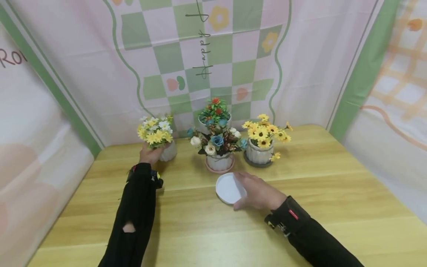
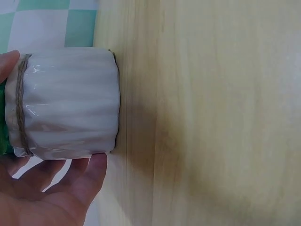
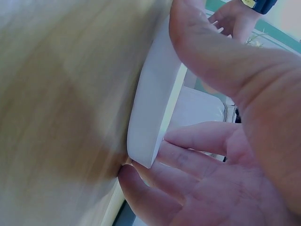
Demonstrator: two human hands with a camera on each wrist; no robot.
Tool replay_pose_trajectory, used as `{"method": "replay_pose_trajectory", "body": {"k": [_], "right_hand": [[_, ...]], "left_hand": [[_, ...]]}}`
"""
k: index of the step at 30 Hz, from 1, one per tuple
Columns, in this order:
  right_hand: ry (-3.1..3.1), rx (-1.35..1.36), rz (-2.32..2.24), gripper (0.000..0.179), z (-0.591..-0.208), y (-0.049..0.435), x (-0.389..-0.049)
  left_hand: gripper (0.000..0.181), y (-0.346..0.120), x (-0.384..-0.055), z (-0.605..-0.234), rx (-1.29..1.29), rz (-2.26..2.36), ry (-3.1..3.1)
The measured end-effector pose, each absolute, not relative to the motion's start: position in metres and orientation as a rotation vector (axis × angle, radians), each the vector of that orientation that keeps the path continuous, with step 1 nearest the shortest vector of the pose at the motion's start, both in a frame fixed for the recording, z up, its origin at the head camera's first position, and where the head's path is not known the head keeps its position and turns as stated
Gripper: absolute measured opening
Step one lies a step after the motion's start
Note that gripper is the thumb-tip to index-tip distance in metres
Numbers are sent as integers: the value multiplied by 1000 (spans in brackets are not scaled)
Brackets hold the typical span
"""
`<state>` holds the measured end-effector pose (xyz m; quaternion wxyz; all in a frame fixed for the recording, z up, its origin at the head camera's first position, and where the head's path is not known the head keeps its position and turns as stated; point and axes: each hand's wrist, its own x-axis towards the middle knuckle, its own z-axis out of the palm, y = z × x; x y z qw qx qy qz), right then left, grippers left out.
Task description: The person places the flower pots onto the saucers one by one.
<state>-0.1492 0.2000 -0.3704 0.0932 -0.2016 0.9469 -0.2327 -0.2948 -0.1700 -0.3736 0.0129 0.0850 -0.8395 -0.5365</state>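
My left hand (image 1: 152,154) grips a white ribbed flowerpot (image 1: 169,151) holding yellow and white artificial daisies (image 1: 155,130), at the table's back left. In the left wrist view, twine circles the flowerpot (image 2: 70,103) near its rim; the thumb is on one side and the fingers on the other. At the middle of the table, my right hand (image 1: 258,191) holds a round white saucer (image 1: 228,188) by its right side. The right wrist view shows the saucer (image 3: 157,94) edge-on close over the wood, with thumb and fingers at its rim.
A pot of blue and cream roses (image 1: 218,162) stands on a pink saucer just beyond the white one. Right of it, yellow daisies in a pot (image 1: 259,154) sit on a dark saucer. Behind is a red-flowered plant (image 1: 215,111). Printed curtains (image 1: 213,55) enclose the wooden table (image 1: 190,230).
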Motion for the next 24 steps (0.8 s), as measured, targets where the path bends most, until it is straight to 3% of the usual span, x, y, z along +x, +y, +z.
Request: {"method": "replay_pose_trajectory", "body": {"k": [24], "right_hand": [[2800,-585,-698,118,-372,201,-150]], "left_hand": [[102,-173,-262,-372,186,-1647,-2694]]}}
